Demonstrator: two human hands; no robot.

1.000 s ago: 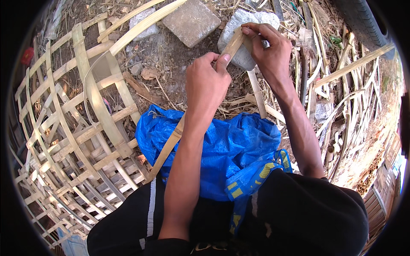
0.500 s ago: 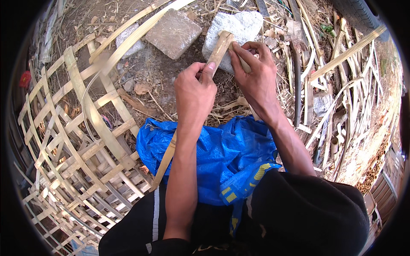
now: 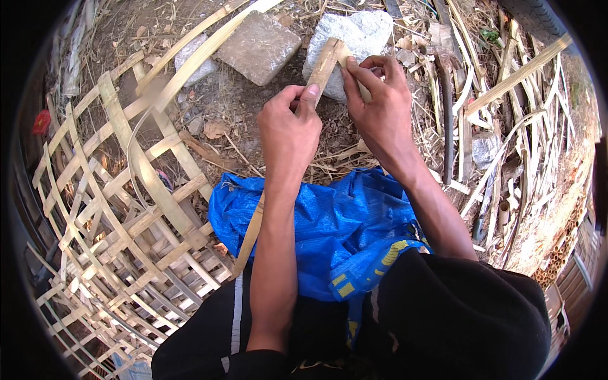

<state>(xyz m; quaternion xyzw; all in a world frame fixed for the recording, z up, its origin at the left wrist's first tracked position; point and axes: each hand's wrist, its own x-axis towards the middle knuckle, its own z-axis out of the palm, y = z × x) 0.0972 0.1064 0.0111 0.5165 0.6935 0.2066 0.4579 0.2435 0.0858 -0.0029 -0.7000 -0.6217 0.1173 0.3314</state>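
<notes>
The left hand point(image 3: 290, 123) has its grip clamped on a bamboo strip point(image 3: 325, 63), thumb on top and fingers curled beneath. The right hand point(image 3: 383, 104) pinches the same strip, thumb and fingers together, just right of a sharp bend at its far end. The bend shows in front of a pale stone point(image 3: 353, 33); whether they touch I cannot tell. Left of this stone lie a brown block point(image 3: 261, 47) and a smaller stone point(image 3: 195, 60). Nearer than the hands, a blue sack point(image 3: 345, 215) is spread by the person's black-clad legs point(image 3: 449, 310). Another length of bamboo point(image 3: 251, 235) slants across its left part, partly behind the left forearm. A woven lattice point(image 3: 154, 183) fills the left side. On the right, a dark metal bar point(image 3: 447, 120) lies beside scattered strips, with a tyre point(image 3: 537, 16) at far right.
</notes>
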